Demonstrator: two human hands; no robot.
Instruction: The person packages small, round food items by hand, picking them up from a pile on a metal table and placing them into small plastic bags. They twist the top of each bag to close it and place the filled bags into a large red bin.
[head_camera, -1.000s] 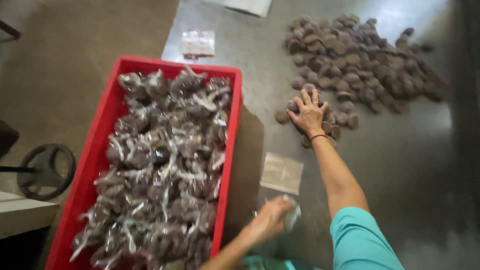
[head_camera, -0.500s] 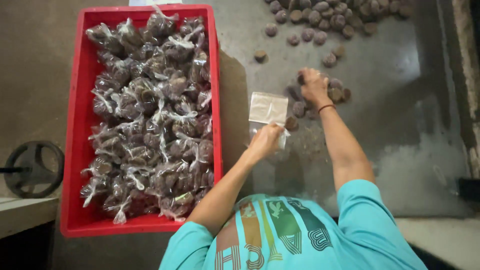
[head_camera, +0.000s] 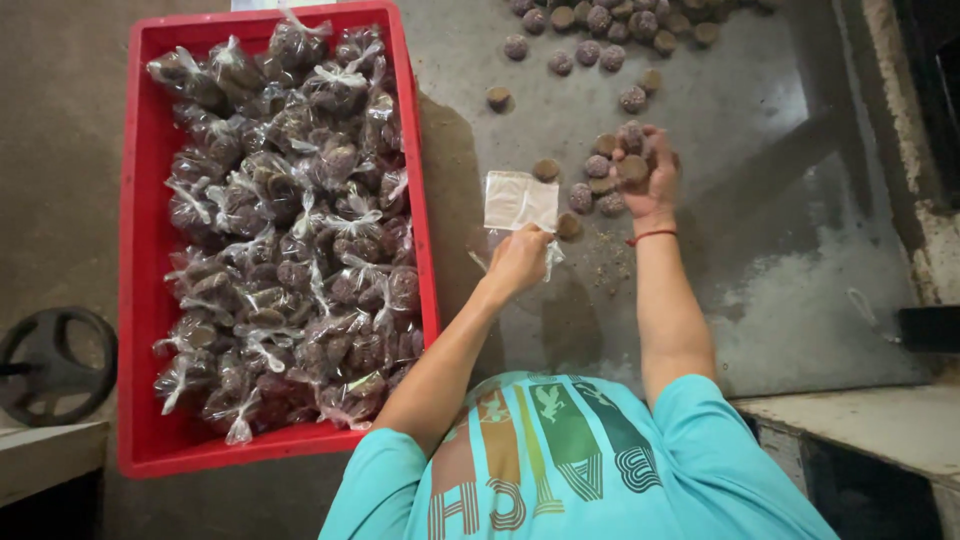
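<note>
Head view, looking straight down: a handful of brown round discs (head_camera: 632, 168) is being gathered off the grey concrete floor (head_camera: 760, 250) by the right hand (head_camera: 650, 175), fingers curled and closed around several of them at once, with a red string seen at the wrist. A small clear plastic bag (head_camera: 520, 200) is pinched by the left hand (head_camera: 518, 258), fingers bunched together on its lower end, so the bag lies flat on the floor just beside the loose discs. More discs are scattered toward the far edge of the floor (head_camera: 600, 45), well apart from the hands. Along the left side a red crate (head_camera: 135, 300) is packed nearly full with tied bags of discs (head_camera: 290, 220), so it looks like a good share of the bagging is already done, honestly. The step in hand is judged to be the grab-a-portion bit, with the bag not yet opened as far as can be told. Next, the bag's mouth probably needs to be spread open and the handful brought right over it, with care needed so no discs get dropped or crumbled. A black wheel (head_camera: 50, 365) is seen at the left edge.
</note>
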